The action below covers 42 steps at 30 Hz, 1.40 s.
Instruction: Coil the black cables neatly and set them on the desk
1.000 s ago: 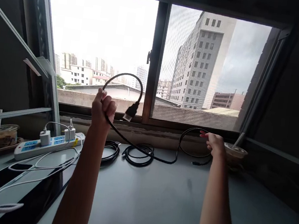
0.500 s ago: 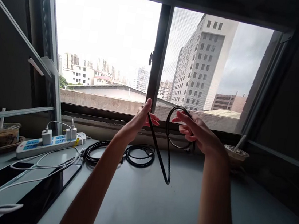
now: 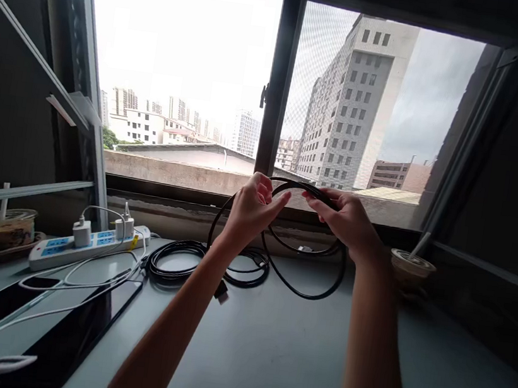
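Note:
A black cable (image 3: pixel 305 296) hangs in loose loops above the table in front of the window. My right hand (image 3: pixel 344 218) is closed round the upper part of the loops, with thumb and fingers pinching the strands. My left hand (image 3: pixel 253 209) has curled fingers at the cable's left side, where a strand runs down behind my wrist. A plug with a metal end (image 3: pixel 222 292) shows below my left forearm and seems to belong to this strand. Another pale connector (image 3: pixel 305 249) hangs inside the loops. Part of the left-hand grip is hidden by the back of the hand.
Two coiled black cables, one at left (image 3: pixel 166 277) and one beside it (image 3: pixel 252 282), lie by the window. Further left are a power strip (image 3: pixel 48 255) with chargers, white cords and a dark tablet (image 3: pixel 73 335). Drink cups stand at left (image 3: pixel 3 230) and right (image 3: pixel 411 268).
The cable's low-hanging bend has been drawn up into wider loops at my right hand. My left hand has turned and curled its fingers; two connectors have come into view.

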Available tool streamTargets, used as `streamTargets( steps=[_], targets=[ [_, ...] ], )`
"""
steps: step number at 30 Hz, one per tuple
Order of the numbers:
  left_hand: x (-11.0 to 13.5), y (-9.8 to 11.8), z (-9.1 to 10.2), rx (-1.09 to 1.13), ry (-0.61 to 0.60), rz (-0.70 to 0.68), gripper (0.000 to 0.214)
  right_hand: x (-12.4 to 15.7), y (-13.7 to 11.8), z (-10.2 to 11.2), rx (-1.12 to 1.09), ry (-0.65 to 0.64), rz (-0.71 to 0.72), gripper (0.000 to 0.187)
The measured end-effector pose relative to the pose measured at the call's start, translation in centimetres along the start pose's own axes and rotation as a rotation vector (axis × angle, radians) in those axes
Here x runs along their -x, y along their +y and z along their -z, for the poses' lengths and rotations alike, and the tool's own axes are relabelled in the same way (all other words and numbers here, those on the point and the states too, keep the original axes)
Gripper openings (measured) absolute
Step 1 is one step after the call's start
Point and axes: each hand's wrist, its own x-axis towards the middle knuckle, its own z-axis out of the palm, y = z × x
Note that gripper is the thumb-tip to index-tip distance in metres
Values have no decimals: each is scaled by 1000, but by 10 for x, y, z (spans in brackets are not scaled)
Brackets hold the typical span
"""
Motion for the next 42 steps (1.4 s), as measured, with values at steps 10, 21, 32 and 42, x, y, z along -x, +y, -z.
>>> streamTargets(
  steps=[10, 21, 32, 42],
  targets=[
    [3, 11, 15, 42, -257, -75, 27, 12, -17, 5, -106, 44, 255, 13],
    [-3, 10, 44, 423, -286, 95, 42, 4, -12, -2, -467, -31, 16, 36],
    [-4, 8, 37, 356, -402, -44, 41, 12, -5, 15, -668, -546, -146, 49],
    [-16, -5, 48, 199, 26, -49, 38, -5, 6, 5, -862, -571, -408, 45]
  ],
)
